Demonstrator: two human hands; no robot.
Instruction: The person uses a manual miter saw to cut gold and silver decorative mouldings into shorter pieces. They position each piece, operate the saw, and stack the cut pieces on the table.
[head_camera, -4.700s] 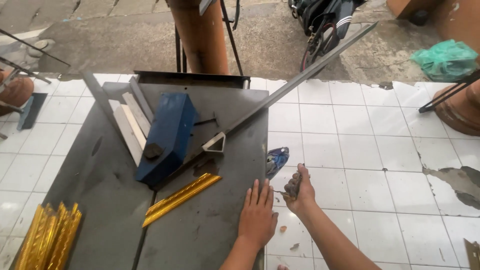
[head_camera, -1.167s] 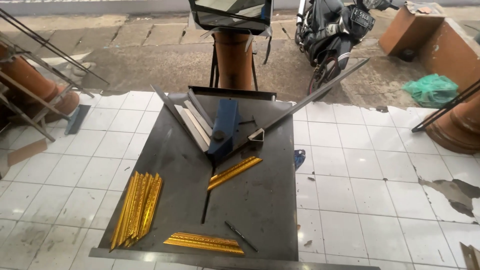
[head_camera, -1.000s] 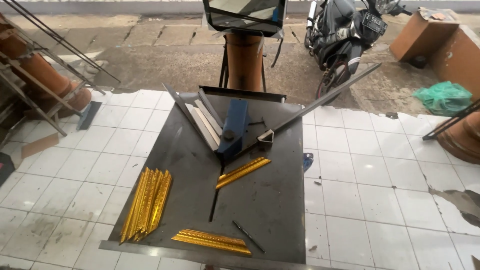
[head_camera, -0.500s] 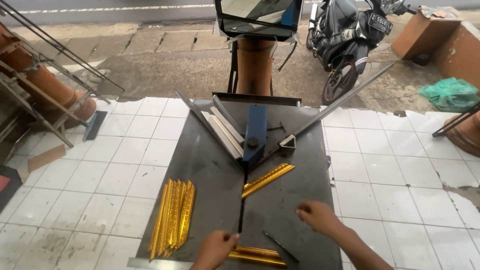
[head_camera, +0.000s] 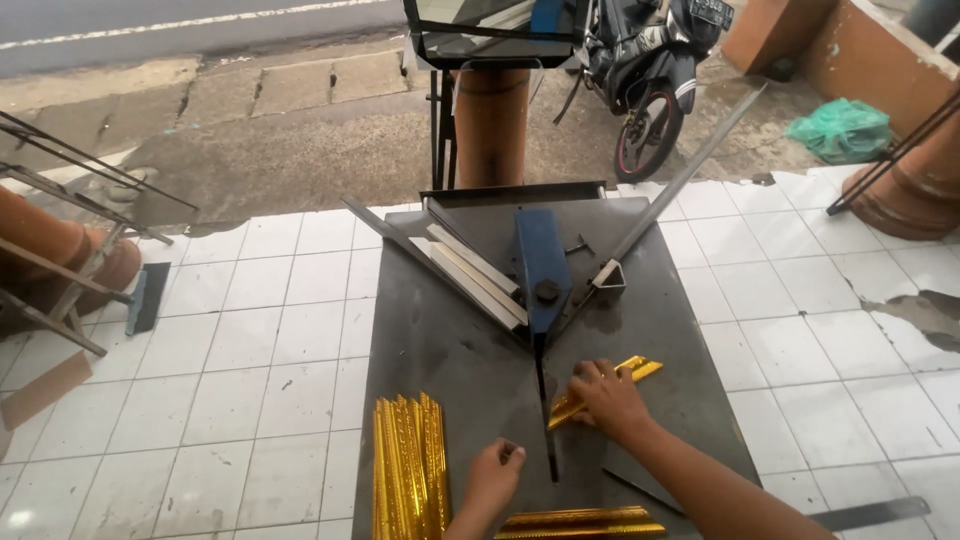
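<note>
a stack of gold moulding strips (head_camera: 408, 462) lies at the left of the dark steel work plate (head_camera: 640, 310), well clear of both hands; the left hand (head_camera: 493, 480) rests near the plate's front edge with fingers curled in, seemingly holding nothing, just above another gold strip (head_camera: 580, 522); the right hand (head_camera: 610, 397) lies flat on a single gold moulding piece (head_camera: 606, 385) beside the centre slot, below the blue mitre cutter head (head_camera: 541, 266); the piece could skid on the smooth steel if pressed unevenly, carrying fingertips toward the slot and blade
</note>
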